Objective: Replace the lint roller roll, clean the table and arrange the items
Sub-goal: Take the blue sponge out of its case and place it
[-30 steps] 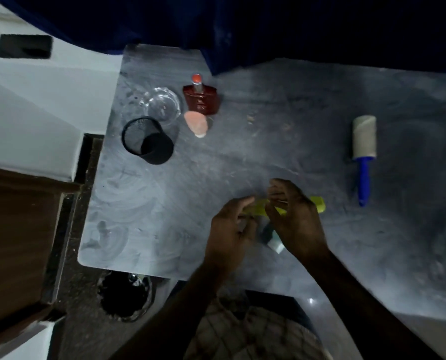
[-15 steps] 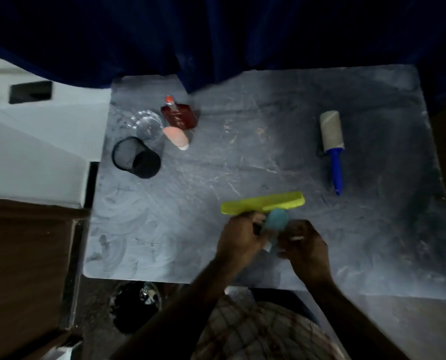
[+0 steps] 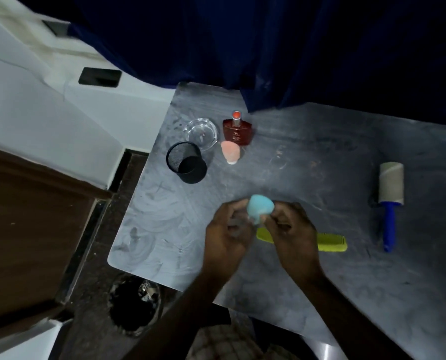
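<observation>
Left hand (image 3: 228, 231) and right hand (image 3: 293, 229) both pinch a blue sponge (image 3: 260, 211) above the table (image 3: 320, 281); green comb (image 3: 329, 242) lies beneath.

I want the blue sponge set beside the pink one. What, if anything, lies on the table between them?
Nothing visible does. The blue sponge is held by the left hand and right hand, and the table up to the pink sponge is bare. The black cup stands off to the left.

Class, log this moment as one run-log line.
both hands: left hand and right hand hold blue sponge | comb on table | lint roller untouched
</observation>
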A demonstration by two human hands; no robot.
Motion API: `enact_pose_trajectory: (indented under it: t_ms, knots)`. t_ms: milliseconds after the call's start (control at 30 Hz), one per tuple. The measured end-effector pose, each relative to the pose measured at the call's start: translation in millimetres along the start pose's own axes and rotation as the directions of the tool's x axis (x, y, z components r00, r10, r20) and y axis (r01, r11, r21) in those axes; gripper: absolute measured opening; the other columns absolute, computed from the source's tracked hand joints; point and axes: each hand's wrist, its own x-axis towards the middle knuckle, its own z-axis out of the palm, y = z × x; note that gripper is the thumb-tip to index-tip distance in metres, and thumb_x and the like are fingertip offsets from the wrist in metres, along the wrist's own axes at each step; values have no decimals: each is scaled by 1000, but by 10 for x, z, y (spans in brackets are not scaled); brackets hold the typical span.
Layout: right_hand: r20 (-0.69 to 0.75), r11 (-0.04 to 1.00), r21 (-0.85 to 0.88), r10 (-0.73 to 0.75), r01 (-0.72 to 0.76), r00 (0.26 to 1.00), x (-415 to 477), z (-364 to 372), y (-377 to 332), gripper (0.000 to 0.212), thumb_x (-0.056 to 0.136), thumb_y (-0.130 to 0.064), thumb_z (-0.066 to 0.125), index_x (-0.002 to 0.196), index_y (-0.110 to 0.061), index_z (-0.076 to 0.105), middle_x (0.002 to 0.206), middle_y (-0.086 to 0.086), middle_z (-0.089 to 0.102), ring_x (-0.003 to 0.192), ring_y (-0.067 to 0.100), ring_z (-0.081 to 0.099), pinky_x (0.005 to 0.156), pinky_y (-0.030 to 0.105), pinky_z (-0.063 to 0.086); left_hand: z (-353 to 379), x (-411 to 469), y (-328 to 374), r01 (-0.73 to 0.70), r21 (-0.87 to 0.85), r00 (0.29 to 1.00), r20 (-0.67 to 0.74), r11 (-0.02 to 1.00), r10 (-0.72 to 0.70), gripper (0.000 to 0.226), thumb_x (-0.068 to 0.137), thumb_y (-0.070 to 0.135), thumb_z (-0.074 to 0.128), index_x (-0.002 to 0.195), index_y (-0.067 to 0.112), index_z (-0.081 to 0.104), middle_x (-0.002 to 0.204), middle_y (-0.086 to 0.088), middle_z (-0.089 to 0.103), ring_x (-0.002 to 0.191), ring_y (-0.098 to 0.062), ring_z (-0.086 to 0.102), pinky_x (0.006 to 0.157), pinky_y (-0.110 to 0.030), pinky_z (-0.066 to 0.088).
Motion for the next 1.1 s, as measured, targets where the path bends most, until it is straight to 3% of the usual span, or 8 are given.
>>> enact_pose_trajectory:
  t_ms: [67,167,333,567,767,900,1033,1100]
  knots:
    - [3,999,0,-53,53,999,258,213,-95,20,88,-19,75,104,-29,69,100,-11,60,86,1,66,79,5,47,-73,188,62,-34,-52,998,-51,998,31,42,93,22,81,132,27,68,127,14,72,114,-3,72,81,-12,59]
    - [16,994,-11,-106,106,994,579,502,-189,23,90,-18,70,112,-22,72,109,-6,62,93,0,65,87,2,44,-144,476,1,-59,-26,991,-118,998,55,46,95,24,80,139,24,64,134,13,69,122,-4,69,90,-18,60]
    - [22,988,-69,-137,138,990,886,792,-247,28,89,-18,67,116,-21,72,109,-4,61,91,0,63,85,-3,39,-147,806,-189,-51,4,984,-171,999,51,54,93,30,76,143,24,60,140,8,66,127,-7,67,102,-45,63]
    - [70,983,-109,-142,149,987,946,989,-236,27,91,-16,68,117,-11,72,110,4,63,90,7,66,82,-2,43,-197,942,-459,-27,-35,976,-215,999,19,57,94,20,77,148,23,58,141,6,66,128,-11,68,102,-46,63]
    - [72,975,-144,-161,170,984,914,984,-236,21,93,-17,66,113,-10,72,109,5,62,92,13,66,84,26,56,-202,897,-514,-10,-85,981,-193,996,-6,58,92,29,75,147,30,57,141,7,65,126,-17,70,99,-46,64]
    - [64,972,-156,-168,176,984,910,948,-191,20,94,-18,65,112,-11,71,110,5,62,94,7,62,85,21,54,-179,876,-498,-35,-31,984,-178,999,29,56,97,24,77,149,27,55,145,10,63,130,-16,67,99,-48,64]
    - [63,977,-147,-144,152,988,898,946,-176,22,94,-18,66,114,-13,71,111,3,61,84,-7,55,81,-1,42,-183,857,-479,-63,-14,983,-175,998,59,54,98,23,75,149,23,56,145,6,62,130,-20,67,99,-51,64]
    - [59,981,-129,-136,143,989,896,964,-176,21,93,-19,66,112,-12,72,110,4,61,85,-4,59,81,2,46,-191,848,-471,-51,-14,982,-185,999,47,55,97,23,74,149,23,57,144,5,62,128,-21,68,98,-51,64]
